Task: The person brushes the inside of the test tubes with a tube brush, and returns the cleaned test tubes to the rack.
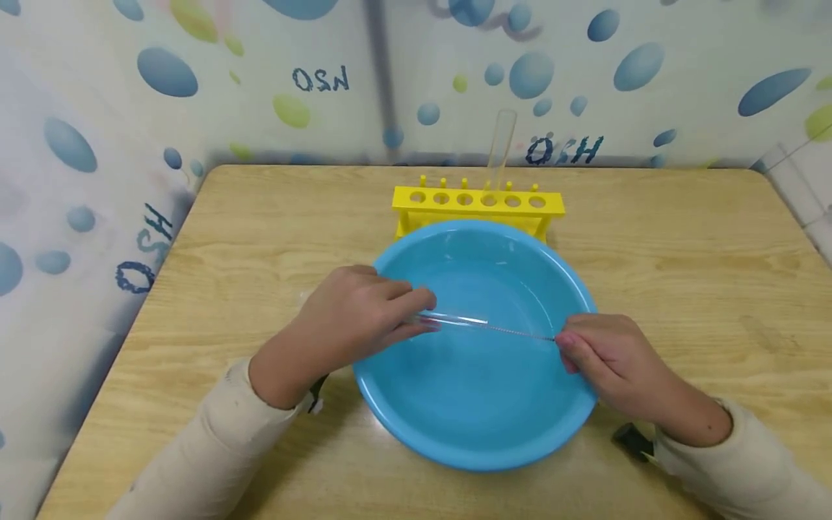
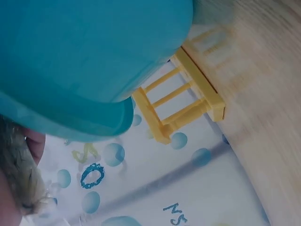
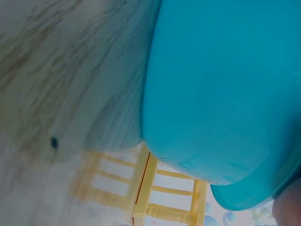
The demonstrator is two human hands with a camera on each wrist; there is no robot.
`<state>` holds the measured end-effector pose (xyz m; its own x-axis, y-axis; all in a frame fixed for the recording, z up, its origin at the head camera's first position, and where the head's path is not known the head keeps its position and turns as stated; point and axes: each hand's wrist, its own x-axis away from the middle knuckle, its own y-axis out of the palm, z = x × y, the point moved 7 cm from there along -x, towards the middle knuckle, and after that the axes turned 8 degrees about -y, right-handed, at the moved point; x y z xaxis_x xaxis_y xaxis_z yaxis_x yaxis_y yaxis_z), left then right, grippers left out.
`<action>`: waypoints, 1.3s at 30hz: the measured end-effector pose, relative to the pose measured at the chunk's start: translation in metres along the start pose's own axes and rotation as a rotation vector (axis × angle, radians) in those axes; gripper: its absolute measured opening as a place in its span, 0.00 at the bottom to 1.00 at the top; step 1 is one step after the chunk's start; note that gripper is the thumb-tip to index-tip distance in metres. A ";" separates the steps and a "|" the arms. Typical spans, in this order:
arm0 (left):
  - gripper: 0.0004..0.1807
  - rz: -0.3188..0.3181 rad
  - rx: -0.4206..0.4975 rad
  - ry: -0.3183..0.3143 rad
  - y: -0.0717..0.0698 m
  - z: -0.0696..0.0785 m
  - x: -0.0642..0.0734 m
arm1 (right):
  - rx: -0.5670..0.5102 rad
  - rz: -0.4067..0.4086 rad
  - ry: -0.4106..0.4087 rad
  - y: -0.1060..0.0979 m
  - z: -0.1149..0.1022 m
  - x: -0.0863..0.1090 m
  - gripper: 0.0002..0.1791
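Over the light blue basin (image 1: 481,412), my left hand (image 1: 351,310) grips a clear glass test tube (image 1: 458,319) lying almost level, its mouth pointing right. A thin twisted-wire brush handle (image 1: 520,332) runs out of that mouth. My right hand (image 1: 611,361) pinches the wire's far end, near the basin's right rim. In the left wrist view, pale brush bristles (image 2: 21,165) show inside the glass beside the fingers. The closed end of the tube is hidden by my left hand in the head view.
Behind the basin stands a yellow test tube rack (image 1: 477,211) with pegs along its back. Another clear test tube (image 1: 502,148) stands upright in one of its holes. The wooden table (image 1: 279,224) backs onto a wall (image 1: 247,43) patterned with bubbles.
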<state>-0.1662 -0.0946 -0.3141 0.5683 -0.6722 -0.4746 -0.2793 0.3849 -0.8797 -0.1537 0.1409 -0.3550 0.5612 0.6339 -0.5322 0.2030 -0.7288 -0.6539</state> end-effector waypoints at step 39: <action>0.17 -0.091 0.065 -0.081 -0.008 -0.015 0.003 | 0.004 -0.010 0.014 0.001 -0.001 -0.002 0.22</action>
<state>-0.1737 -0.1088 -0.3089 0.6503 -0.6541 -0.3863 -0.1742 0.3666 -0.9139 -0.1537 0.1385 -0.3534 0.5699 0.6377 -0.5182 0.2057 -0.7213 -0.6614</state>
